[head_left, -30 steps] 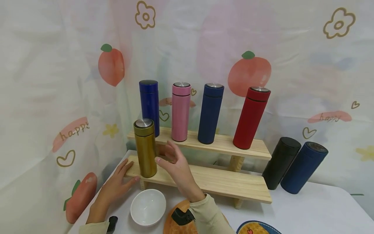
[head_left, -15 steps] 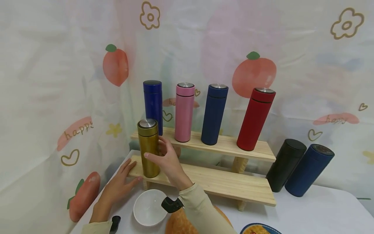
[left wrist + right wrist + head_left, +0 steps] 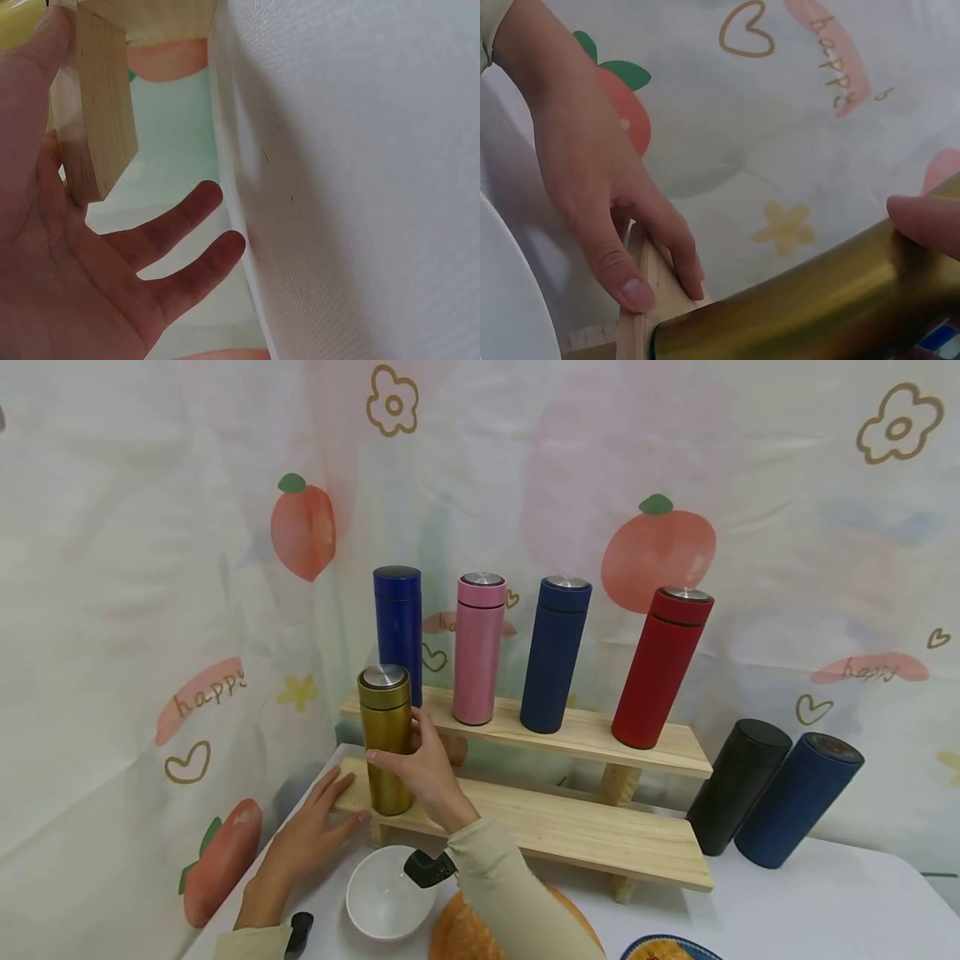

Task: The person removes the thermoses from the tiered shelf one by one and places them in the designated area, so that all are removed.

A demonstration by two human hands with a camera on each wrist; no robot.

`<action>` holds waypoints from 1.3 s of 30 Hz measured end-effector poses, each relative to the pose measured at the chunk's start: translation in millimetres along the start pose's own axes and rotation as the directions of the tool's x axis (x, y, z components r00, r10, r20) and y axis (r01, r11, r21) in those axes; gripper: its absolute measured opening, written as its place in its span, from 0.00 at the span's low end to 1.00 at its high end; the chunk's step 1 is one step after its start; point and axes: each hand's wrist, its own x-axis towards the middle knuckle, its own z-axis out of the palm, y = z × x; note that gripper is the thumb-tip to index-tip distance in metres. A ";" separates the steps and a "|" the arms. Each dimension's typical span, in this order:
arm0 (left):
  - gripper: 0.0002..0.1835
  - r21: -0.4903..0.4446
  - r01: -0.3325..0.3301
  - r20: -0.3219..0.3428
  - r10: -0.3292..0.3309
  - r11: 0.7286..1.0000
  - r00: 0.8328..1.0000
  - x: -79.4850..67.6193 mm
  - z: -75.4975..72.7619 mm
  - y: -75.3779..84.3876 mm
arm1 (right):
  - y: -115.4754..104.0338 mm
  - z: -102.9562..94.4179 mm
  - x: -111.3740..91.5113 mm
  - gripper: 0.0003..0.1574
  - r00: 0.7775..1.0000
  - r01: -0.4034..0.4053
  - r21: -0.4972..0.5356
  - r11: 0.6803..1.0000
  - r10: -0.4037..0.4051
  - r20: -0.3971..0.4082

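Standing between both hands (image 3: 309, 839) (image 3: 429, 774), the gold bottle (image 3: 386, 727) is held by the right.

Ranged on two levels

Four flasks (image 3: 553, 656) are lined along the far upper shelf (image 3: 585, 727); one flask (image 3: 384, 735) is set left on the near lower shelf (image 3: 585, 827), a bowl (image 3: 382, 906) placed before it. Two flasks (image 3: 798, 802) are stood rightmost.

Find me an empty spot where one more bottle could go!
There's a long bare stretch on the lower shelf, right of the gold bottle and right hand. The white table is bare right of that shelf, in front of the black bottle. The shelf's left end is crowded: left hand, gold bottle.
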 end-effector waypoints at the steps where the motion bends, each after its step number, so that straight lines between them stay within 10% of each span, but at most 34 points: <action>1: 0.51 0.003 0.004 0.001 -0.004 1.000 1.000 0.3 0.5 0.0 | 1.6 0.3 0.2 0.53 1.000 0.016 -0.012 1.000 -0.016 -0.004; 10: 0.52 -0.008 0.019 0.013 -0.018 1.000 1.000 -1.1 0.6 1.8 | 7.3 -4.0 -8.1 0.47 0.989 0.137 -0.051 0.989 -0.140 -0.045; 39: 0.47 0.010 -0.099 -0.057 0.100 0.995 0.993 -3.4 2.6 -0.1 | -12.8 -79.5 -51.7 0.53 0.981 0.089 -0.088 0.992 -0.103 -0.162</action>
